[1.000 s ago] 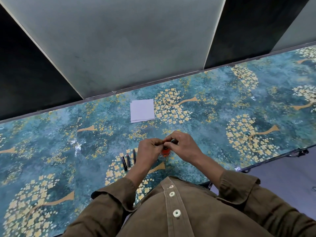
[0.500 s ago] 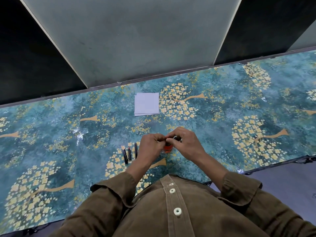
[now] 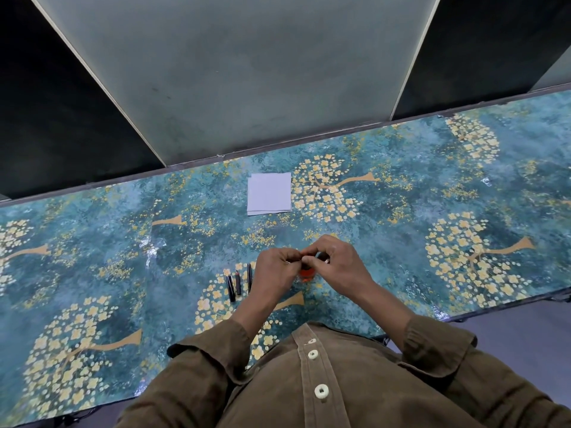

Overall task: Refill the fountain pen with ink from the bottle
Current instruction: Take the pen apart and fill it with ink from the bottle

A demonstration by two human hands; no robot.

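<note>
A small ink bottle [image 3: 307, 275] with red-orange ink stands on the patterned table, mostly hidden under both hands. My left hand [image 3: 273, 271] pinches at the bottle's neck from the left. My right hand [image 3: 338, 265] curls over the top from the right, fingers closed on a small dark piece [image 3: 322, 257] that looks like the bottle's cap. The fingertips of both hands touch above the bottle. Three dark pen parts [image 3: 238, 282] lie side by side on the table just left of my left hand, one with a pointed tip.
A folded white paper [image 3: 269, 194] lies farther back, toward the wall. The table's floral blue-green cover [image 3: 448, 242] stretches wide to both sides. A grey panel [image 3: 241, 72] rises behind the table's far edge. The near edge runs beside my right forearm.
Both hands stay together over the bottle with only slight finger movement. The view has shifted a little as my head moved.
</note>
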